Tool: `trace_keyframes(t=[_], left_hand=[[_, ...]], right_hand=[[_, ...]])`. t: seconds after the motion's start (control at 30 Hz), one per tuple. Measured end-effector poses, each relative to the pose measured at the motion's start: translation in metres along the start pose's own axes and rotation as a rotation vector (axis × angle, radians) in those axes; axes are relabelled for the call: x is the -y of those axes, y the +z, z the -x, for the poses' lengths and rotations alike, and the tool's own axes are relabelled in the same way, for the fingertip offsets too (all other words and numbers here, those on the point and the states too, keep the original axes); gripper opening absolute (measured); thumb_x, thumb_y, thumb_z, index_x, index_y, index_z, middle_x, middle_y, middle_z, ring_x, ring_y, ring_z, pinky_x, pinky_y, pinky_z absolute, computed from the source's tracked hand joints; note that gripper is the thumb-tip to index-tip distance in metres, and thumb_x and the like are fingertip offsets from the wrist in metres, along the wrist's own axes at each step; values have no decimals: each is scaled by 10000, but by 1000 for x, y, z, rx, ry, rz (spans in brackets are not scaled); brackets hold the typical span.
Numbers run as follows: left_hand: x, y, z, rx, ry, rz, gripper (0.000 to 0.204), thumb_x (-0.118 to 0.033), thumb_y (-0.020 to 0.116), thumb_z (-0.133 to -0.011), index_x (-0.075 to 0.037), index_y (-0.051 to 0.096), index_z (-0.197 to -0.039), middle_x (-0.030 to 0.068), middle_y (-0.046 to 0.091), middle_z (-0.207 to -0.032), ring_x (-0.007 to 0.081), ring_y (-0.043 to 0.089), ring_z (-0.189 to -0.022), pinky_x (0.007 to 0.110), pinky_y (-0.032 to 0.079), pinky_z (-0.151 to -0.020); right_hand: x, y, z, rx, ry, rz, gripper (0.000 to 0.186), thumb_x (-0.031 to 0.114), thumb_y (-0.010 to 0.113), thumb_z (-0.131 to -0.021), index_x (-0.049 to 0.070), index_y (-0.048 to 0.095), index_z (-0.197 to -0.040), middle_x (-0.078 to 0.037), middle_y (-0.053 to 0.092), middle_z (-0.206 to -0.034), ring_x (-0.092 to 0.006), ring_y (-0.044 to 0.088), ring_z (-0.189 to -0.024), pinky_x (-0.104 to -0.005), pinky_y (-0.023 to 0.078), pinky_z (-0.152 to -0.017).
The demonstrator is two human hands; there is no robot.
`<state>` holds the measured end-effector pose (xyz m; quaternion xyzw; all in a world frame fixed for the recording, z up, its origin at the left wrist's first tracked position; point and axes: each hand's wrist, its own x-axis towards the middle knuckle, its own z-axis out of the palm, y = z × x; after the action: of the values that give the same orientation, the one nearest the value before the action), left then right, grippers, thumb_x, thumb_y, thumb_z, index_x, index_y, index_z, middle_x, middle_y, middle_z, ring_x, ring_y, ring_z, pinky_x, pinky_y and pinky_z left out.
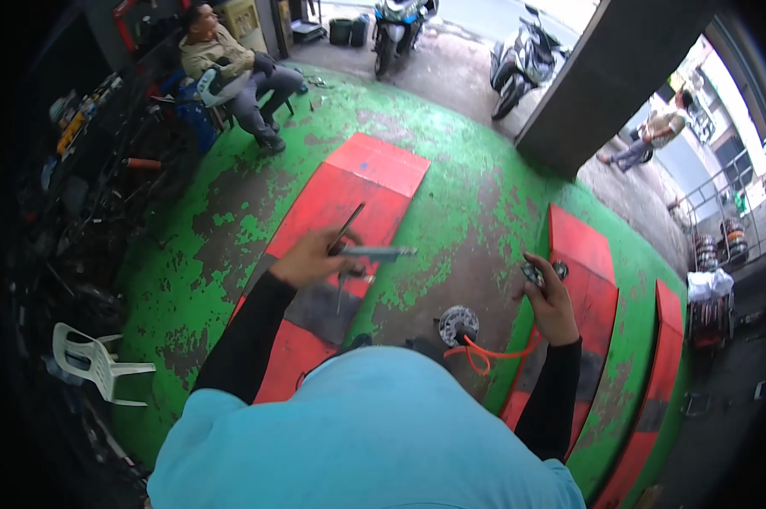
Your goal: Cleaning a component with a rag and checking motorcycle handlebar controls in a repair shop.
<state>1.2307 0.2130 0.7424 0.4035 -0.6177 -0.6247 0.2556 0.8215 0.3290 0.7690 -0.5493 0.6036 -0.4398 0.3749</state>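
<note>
My left hand is closed around several tools, held over the left red ramp. A grey bar-shaped tool sticks out to the right from its fingers. A thin dark rod points up and away from the same grip, and another thin piece hangs below; their exact kinds are too blurred to tell. On the other side, my right hand is raised near the middle red ramp, fingers curled around a small shiny metal piece. A second dark round piece shows by its fingertips.
An orange hose loops beside a round grey drain-like disc on the green floor. Red ramps lie left and right. A white plastic chair stands left. A seated person and parked motorcycles are farther off.
</note>
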Motion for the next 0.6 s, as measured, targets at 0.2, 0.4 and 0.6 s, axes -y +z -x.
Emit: trace_keyframes(t=[0.2,0.4,0.6], left_hand=[[-56,5,-177,260,98,-56,244,-29,689,-890,44,629,-1114,81,706,-924,143,690,-871,296,564,-804],[-95,21,-326,374,179,-126,242,-48,699,-890,40,651,-1110,64,701,-887,120,680,-834,277,558,-781],[-141,6,-450,302,344,-571,253,-122,740,-852,-25,686,-1080,78,694,-783,124,669,-719,283,511,-653]], right_hand=[[2,13,-112,130,-89,115,359,81,664,-885,80,611,-1239,-31,641,-975,-116,603,-761,-260,491,-710],[-6,-27,-241,60,-136,282,308,170,724,-848,78,649,-1132,-92,695,-909,-199,654,-729,-309,516,-687],[-9,-76,-377,167,-224,438,350,76,694,-837,54,627,-1180,-130,669,-911,-263,668,-780,-335,522,-707]])
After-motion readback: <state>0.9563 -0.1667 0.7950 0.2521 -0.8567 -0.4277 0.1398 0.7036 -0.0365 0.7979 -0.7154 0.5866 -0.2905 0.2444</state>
